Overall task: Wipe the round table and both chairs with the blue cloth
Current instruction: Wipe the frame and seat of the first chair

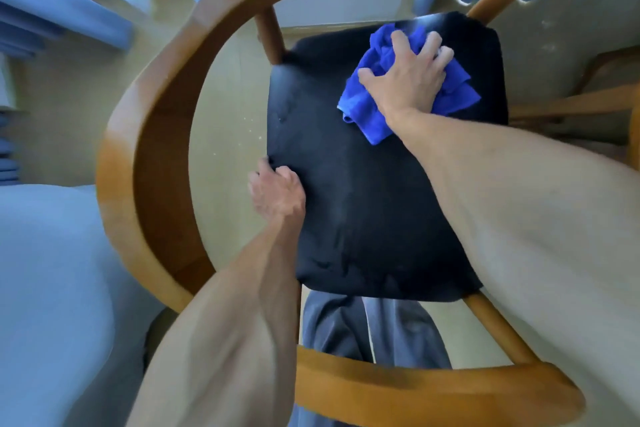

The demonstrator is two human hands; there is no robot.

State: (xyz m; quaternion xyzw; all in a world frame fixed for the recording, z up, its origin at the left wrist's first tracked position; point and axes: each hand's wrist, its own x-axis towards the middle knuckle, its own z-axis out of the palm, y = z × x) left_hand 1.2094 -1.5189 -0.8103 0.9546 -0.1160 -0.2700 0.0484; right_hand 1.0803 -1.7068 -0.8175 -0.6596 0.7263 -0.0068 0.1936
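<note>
Here the right hand (pixel 412 76), fingers spread flat, presses the bunched blue cloth (pixel 381 107) onto the far right of the chair's (pixel 145 135) black seat (pixel 363 191), while the left hand (pixel 277 192) grips its left edge; overlapping strokes toward the near edge would likely clean best.

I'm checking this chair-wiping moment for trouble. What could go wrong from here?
1. The blue cloth is bunched under the right hand, so it may skip parts of the black seat.
2. The cloth sits near the seat's far edge; a hard push might slide it off.
3. Only the left hand grips the seat's side edge, so the chair could shift.
</note>
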